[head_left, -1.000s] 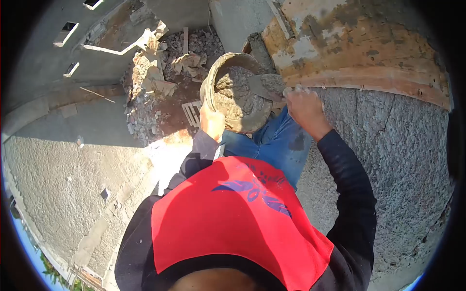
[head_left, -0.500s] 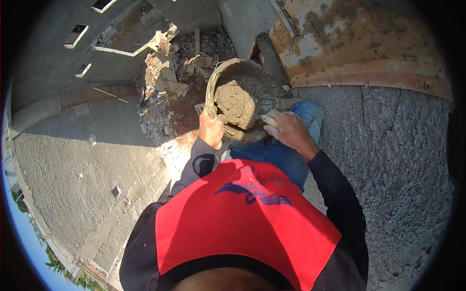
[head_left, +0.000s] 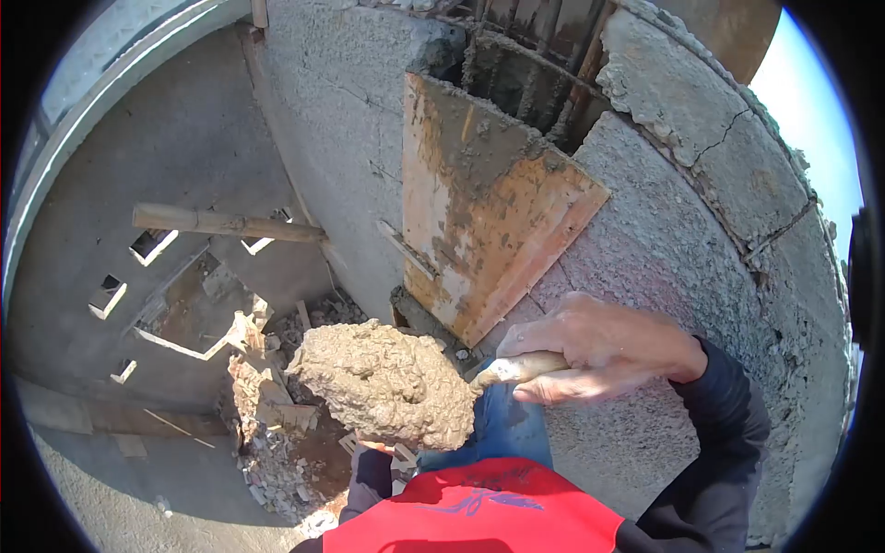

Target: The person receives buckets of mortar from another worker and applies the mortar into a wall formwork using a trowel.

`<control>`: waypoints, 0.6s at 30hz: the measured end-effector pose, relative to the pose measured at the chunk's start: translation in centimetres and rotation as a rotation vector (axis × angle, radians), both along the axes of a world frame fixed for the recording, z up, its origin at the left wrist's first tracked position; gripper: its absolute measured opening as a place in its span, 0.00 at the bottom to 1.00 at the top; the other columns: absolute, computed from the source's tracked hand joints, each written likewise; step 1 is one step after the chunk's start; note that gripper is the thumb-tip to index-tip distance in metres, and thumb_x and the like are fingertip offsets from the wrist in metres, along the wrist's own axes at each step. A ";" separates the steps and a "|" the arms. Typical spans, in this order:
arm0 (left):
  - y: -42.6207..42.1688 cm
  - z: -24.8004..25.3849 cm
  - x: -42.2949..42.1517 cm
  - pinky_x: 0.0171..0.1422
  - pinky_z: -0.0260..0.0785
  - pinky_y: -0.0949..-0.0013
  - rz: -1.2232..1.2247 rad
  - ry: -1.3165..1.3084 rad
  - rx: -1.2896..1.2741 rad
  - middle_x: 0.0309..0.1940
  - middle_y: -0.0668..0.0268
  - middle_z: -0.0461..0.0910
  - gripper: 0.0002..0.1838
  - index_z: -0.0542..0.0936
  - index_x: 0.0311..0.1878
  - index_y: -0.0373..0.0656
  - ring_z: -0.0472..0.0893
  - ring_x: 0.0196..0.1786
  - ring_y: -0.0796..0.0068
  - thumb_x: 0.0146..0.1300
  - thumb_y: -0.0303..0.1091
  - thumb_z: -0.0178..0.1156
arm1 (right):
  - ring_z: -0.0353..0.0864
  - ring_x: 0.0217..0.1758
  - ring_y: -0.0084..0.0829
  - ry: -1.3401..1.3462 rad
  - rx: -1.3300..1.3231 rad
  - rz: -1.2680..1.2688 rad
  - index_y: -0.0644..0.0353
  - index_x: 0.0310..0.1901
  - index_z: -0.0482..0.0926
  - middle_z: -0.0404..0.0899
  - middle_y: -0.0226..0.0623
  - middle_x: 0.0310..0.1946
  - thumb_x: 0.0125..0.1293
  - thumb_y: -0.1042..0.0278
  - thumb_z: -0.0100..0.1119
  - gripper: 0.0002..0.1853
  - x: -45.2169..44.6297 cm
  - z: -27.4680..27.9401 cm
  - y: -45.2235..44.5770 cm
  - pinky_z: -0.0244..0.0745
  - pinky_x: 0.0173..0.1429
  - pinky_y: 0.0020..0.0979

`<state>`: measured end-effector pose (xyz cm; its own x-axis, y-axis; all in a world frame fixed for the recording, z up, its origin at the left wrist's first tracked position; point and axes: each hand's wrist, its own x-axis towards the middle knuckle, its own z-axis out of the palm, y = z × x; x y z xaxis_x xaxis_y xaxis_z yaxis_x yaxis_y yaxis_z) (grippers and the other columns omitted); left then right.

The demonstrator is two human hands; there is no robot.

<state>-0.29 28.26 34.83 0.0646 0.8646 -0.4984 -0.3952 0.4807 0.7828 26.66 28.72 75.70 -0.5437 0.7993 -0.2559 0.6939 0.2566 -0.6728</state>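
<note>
Rough concrete walling point(head_left: 636, 249) flanks a stained plywood panel point(head_left: 489, 212), below which the right hand point(head_left: 599, 346) wraps its fingers around a trowel point(head_left: 524, 369) beside the jeans point(head_left: 507, 426), its long axis nearly level across the view, pointing left. Heaped mortar point(head_left: 383, 382) hides the blade and most of the left hand point(head_left: 372, 444), so I cannot tell how those fingers stand.

Lumpy brn mortar point(head_left: 387, 382), lg heap on trowel point(head_left: 524, 369)
</note>
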 end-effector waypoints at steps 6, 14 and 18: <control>1.1 -2.3 -1.6 0.46 0.80 0.62 -0.085 -0.086 -0.021 0.52 0.60 0.78 0.32 0.69 0.64 0.39 0.83 0.46 0.63 0.52 0.11 0.46 | 0.78 0.18 0.25 -0.025 -0.060 -0.520 0.62 0.41 0.81 0.77 0.32 0.22 0.66 0.51 0.61 0.19 3.2 10.5 3.7 0.73 0.21 0.26; 1.6 -2.4 -0.7 0.38 0.83 0.61 -0.040 0.091 -0.004 0.46 0.55 0.78 0.34 0.65 0.66 0.41 0.84 0.38 0.60 0.52 0.11 0.47 | 0.74 0.12 0.23 -0.519 0.318 -0.705 0.66 0.42 0.80 0.75 0.35 0.16 0.69 0.43 0.53 0.27 2.5 11.3 1.4 0.71 0.16 0.25; 1.8 -4.0 -0.2 0.45 0.82 0.62 0.003 -0.054 0.060 0.51 0.56 0.76 0.35 0.63 0.67 0.41 0.83 0.43 0.62 0.54 0.09 0.47 | 0.80 0.26 0.33 -0.511 0.429 -0.437 0.65 0.43 0.79 0.77 0.40 0.23 0.66 0.48 0.55 0.23 1.8 4.3 1.6 0.77 0.32 0.36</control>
<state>-0.51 30.08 30.79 0.0870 0.8928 -0.4419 -0.4393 0.4325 0.7874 28.42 30.28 80.02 -0.0570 0.9983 -0.0103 0.9874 0.0548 -0.1483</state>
